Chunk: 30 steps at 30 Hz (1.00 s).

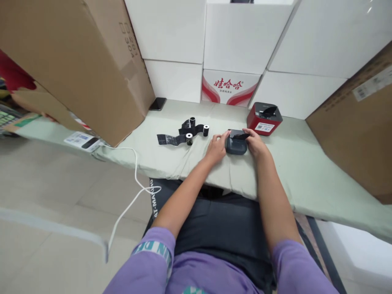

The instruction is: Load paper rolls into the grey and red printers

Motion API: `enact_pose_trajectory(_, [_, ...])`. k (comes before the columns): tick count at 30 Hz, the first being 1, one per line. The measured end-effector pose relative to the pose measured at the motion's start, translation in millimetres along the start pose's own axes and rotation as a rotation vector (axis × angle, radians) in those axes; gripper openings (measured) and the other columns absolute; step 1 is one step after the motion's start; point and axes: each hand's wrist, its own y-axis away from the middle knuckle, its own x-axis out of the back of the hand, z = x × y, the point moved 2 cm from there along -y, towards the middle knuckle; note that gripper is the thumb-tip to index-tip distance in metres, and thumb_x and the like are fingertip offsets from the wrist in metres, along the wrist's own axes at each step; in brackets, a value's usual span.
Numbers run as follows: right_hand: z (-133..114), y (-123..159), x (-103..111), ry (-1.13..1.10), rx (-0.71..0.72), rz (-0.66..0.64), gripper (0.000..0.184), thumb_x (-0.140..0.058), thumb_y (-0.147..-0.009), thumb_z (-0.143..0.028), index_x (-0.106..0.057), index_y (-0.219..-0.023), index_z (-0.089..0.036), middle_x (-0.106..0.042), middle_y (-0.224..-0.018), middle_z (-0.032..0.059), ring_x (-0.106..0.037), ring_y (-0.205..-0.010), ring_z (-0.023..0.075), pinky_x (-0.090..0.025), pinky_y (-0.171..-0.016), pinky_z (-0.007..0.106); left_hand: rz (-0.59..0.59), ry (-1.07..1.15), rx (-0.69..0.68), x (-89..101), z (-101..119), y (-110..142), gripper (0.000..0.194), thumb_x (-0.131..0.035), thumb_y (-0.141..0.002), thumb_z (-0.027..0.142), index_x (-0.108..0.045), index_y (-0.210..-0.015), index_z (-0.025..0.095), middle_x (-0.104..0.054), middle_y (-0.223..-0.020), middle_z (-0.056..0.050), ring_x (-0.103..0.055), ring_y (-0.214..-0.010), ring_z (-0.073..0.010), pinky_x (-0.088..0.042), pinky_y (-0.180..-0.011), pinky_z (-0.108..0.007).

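Observation:
A small dark mini printer with rounded corners lies on the cloth-covered table in front of me. My left hand grips its left side, the fingertips at its upper left corner. On the opposite side my right hand holds it, with fingers at the top right corner. A glossy black strip lies across the printer's top between my hands; whether it is attached cannot be made out. To the left are three small rolls of black paper, partly unwound. Just beyond my right hand stands a red box-shaped device with a black strip on top.
White cartons are stacked along the back. Large brown cardboard boxes stand left and right. A phone lies by the left box. A white cable hangs off the front edge from a white stand.

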Motion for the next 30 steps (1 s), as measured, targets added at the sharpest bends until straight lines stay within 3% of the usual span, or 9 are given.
enact_pose_trajectory(6, [-9.4, 6.8, -6.5, 0.031, -0.031, -0.033, 0.051, -0.067, -0.066, -0.011, -0.063, -0.116, -0.019, -0.069, -0.131, 0.0096, -0.067, -0.115, 0.0176, -0.055, -0.096, 0.028, -0.033, -0.126, 0.041, 10.4, 2.8, -5.6, 0.066, -0.047, -0.085, 0.001, -0.054, -0.147, 0.021, -0.068, -0.125, -0.015, -0.057, -0.123, -0.0279, -0.044, -0.109, -0.040])
enact_pose_trajectory(9, [-7.8, 15.9, -6.7, 0.031, -0.023, 0.089, 0.048, -0.069, -0.067, -0.017, -0.062, -0.114, -0.019, -0.069, -0.129, 0.0098, -0.067, -0.115, 0.0172, -0.055, -0.096, 0.027, -0.029, -0.098, -0.023, 9.0, 2.1, -1.8, 0.073, -0.047, -0.083, -0.002, -0.049, -0.152, 0.022, -0.068, -0.129, -0.013, -0.057, -0.126, -0.0276, -0.044, -0.110, -0.040])
enact_pose_trajectory(12, [-1.9, 31.0, -5.9, 0.062, -0.072, 0.268, 0.045, -0.061, -0.071, -0.027, -0.062, -0.115, -0.018, -0.071, -0.118, 0.0100, -0.070, -0.104, 0.0197, -0.057, -0.093, 0.034, 0.068, -0.004, -0.002, 6.6, -4.2, 1.9, 0.074, -0.046, -0.082, -0.001, -0.047, -0.152, 0.020, -0.065, -0.138, -0.013, -0.056, -0.129, -0.0275, -0.044, -0.113, -0.040])
enact_pose_trajectory(15, [-1.2, 51.7, -16.6, 0.249, -0.054, 0.243, 0.049, -0.057, -0.071, -0.033, -0.064, -0.117, -0.017, -0.072, -0.107, 0.0099, -0.069, -0.099, 0.0250, -0.056, -0.092, 0.042, 0.201, 0.106, 0.108, 7.5, -12.6, 1.8, 0.069, -0.045, -0.081, -0.001, -0.051, -0.147, 0.020, -0.063, -0.142, -0.013, -0.059, -0.127, -0.0267, -0.046, -0.112, -0.039])
enact_pose_trajectory(17, [-5.3, 67.2, -33.0, 0.478, 0.027, 0.183, 0.060, -0.063, -0.070, -0.041, -0.062, -0.125, -0.016, -0.070, -0.113, 0.0129, -0.066, -0.107, 0.0308, -0.054, -0.097, 0.047, 0.241, 0.165, 0.154, 8.5, -16.4, 0.9, 0.068, -0.045, -0.080, -0.001, -0.052, -0.144, 0.021, -0.064, -0.142, -0.012, -0.062, -0.124, -0.0258, -0.048, -0.110, -0.039])
enact_pose_trajectory(21, [-15.8, 89.5, -67.8, 0.937, 0.069, 0.317, 0.108, -0.077, -0.063, -0.055, -0.038, -0.149, -0.003, -0.053, -0.139, 0.0305, -0.048, -0.130, 0.0448, -0.040, -0.109, 0.056, 0.236, 0.227, 0.155, 9.3, -19.6, 1.1, 0.064, -0.045, -0.080, 0.001, -0.052, -0.140, 0.022, -0.064, -0.146, -0.008, -0.064, -0.121, -0.0243, -0.050, -0.106, -0.037])
enact_pose_trajectory(23, [-20.0, 90.4, -73.0, 1.049, 0.071, 0.346, 0.111, -0.076, -0.065, -0.054, -0.033, -0.151, -0.001, -0.050, -0.140, 0.0331, -0.044, -0.131, 0.0467, -0.036, -0.110, 0.057, 0.222, 0.240, 0.147, 9.3, -20.3, 1.9, 0.062, -0.045, -0.081, 0.002, -0.052, -0.139, 0.022, -0.064, -0.147, -0.007, -0.065, -0.118, -0.0234, -0.051, -0.105, -0.036])
enact_pose_trajectory(26, [-24.5, 82.7, -48.7, 1.086, 0.093, 0.347, 0.100, -0.073, -0.068, -0.052, -0.036, -0.147, -0.003, -0.054, -0.134, 0.0288, -0.046, -0.126, 0.0434, -0.034, -0.110, 0.054, 0.197, 0.245, 0.157, 9.2, -20.4, 2.3, 0.062, -0.046, -0.081, 0.001, -0.052, -0.139, 0.023, -0.063, -0.149, -0.005, -0.066, -0.116, -0.0225, -0.051, -0.104, -0.035])
enact_pose_trajectory(30, [-27.1, 75.0, 26.5, 1.128, 0.098, 0.473, 0.095, -0.071, -0.068, -0.057, -0.040, -0.142, -0.006, -0.057, -0.129, 0.0253, -0.047, -0.122, 0.0420, -0.031, -0.109, 0.055, 0.164, 0.224, 0.177, 10.0, -17.6, 1.5, 0.061, -0.046, -0.082, 0.001, -0.053, -0.139, 0.023, -0.063, -0.149, -0.004, -0.066, -0.118, -0.0219, -0.052, -0.103, -0.034])
